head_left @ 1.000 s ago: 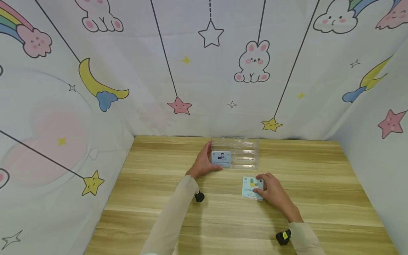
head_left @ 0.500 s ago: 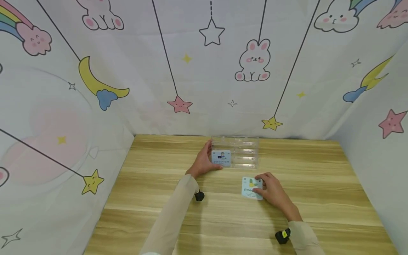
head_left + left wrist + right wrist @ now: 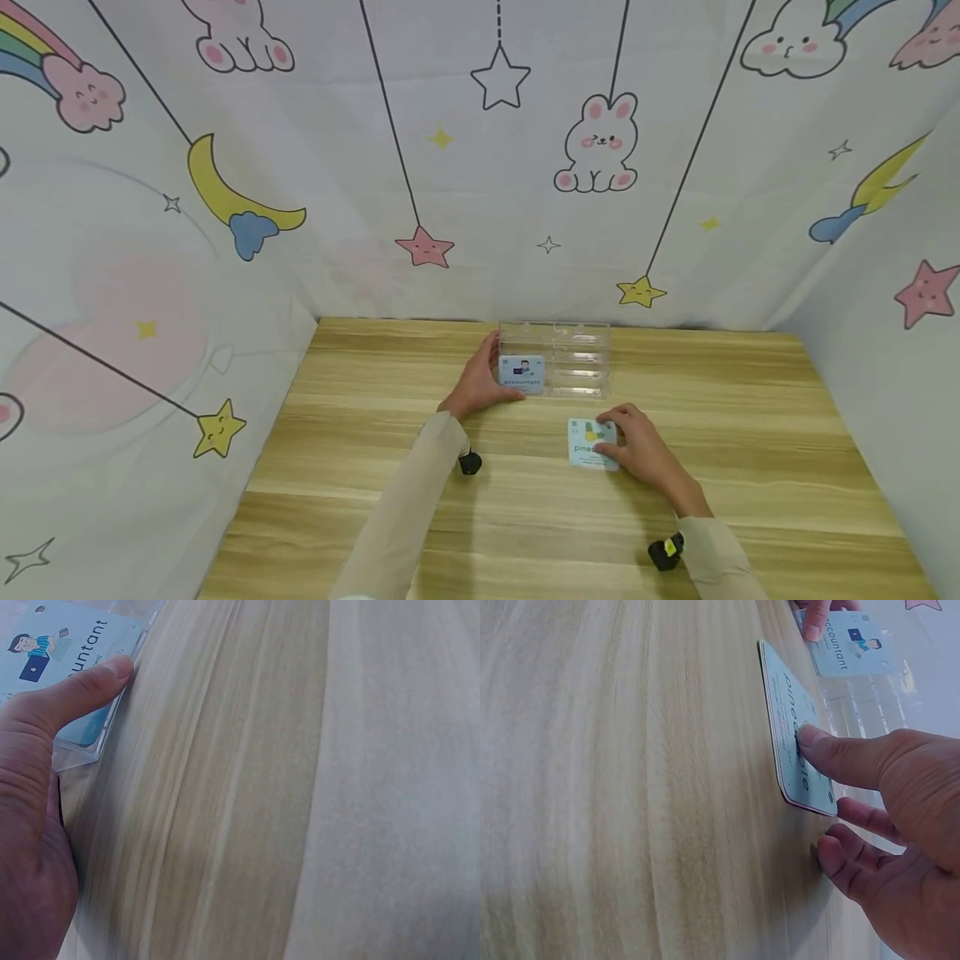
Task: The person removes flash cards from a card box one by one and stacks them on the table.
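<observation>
Near the back wall, a clear plastic tray with compartments (image 3: pixel 580 360) lies on the wooden table. A light-blue flash card reading "accountant" (image 3: pixel 521 374) sits in its front left part. My left hand (image 3: pixel 478 382) grips the tray's left side, thumb along the front edge by the card; its other fingers are partly hidden in the left wrist view. In front of the tray, my right hand (image 3: pixel 641 446) pinches a thin stack of flash cards (image 3: pixel 787 724) with "pineapple" on top. The right thumb presses the printed face, and the cards tilt over the table in the right wrist view.
A white fabric backdrop (image 3: pixel 480 192) with cartoon rabbits and stars rises right behind the tray and along both sides. The wooden table (image 3: pixel 540 533) stretches out in front of the tray and to either side.
My right hand and the pineapple cards have shifted very slightly left. The left hand stays in place on the tray.
</observation>
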A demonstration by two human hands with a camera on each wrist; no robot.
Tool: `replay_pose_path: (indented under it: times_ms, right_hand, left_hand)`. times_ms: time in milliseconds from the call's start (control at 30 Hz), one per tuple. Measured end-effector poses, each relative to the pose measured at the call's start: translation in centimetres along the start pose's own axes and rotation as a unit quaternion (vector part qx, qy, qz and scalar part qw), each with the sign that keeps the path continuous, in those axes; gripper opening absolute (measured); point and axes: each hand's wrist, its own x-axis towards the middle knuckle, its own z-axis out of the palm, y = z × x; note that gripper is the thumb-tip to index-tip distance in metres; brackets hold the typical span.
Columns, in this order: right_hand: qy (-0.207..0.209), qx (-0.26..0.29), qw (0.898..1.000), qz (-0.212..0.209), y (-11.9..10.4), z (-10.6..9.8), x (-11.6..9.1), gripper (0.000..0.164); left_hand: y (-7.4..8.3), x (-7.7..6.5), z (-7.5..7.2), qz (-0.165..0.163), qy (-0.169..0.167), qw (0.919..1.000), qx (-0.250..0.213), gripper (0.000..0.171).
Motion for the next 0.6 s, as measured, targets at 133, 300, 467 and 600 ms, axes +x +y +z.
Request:
replay_pose_path:
  times_ms: [133,300,467,600]
  right_hand:
    - [0.000,-0.001,1.000,-0.003,-0.1,-0.1,0.3,0.043]
    - [0.006,-0.003,1.000,-0.028,-0.7,-0.2,1.5,0.047]
    - [0.008,0.012,0.998,-0.056,-2.1,-0.6,3.2,0.050]
    - [0.002,0.025,0.997,-0.069,-3.3,-0.7,4.6,0.053]
  left_hand:
    - [0.1,0.0,0.0,-0.007,-0.001,1.0000,0.004,0.131]
    - [0.0,0.0,-0.1,-0.004,0.003,1.0000,0.001,0.131]
    - [-0.1,0.0,0.0,0.001,0.004,1.0000,-0.001,0.131]
    - [0.0,0.1,0.1,-0.007,0.002,1.0000,-0.001,0.131]
